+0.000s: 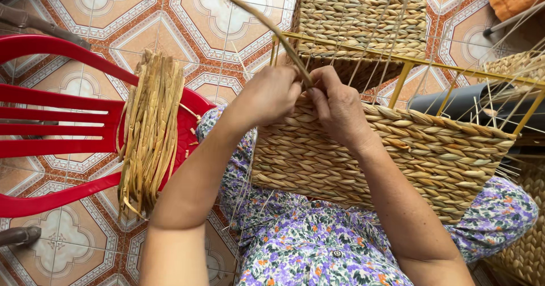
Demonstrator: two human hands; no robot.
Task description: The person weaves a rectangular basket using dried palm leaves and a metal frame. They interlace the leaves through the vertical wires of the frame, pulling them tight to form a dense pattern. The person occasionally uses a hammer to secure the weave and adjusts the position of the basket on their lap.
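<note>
Left hand (271, 95) & right hand (336, 105) both pinch same long reed strand (250, 13) at top edge of woven basket (397, 149). Strand runs up-left, away from hands. Spare reed bundle (150, 130) on red chair (51, 115), nearer left hand.

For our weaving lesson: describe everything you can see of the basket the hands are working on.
The half-woven basket rests tilted on the person's lap. Its wall is tan, braided dried-grass rope in horizontal rows on a yellow frame, with thin upright stakes exposed above. The left hand and right hand press its top edge, gripping a curved strand.
</note>
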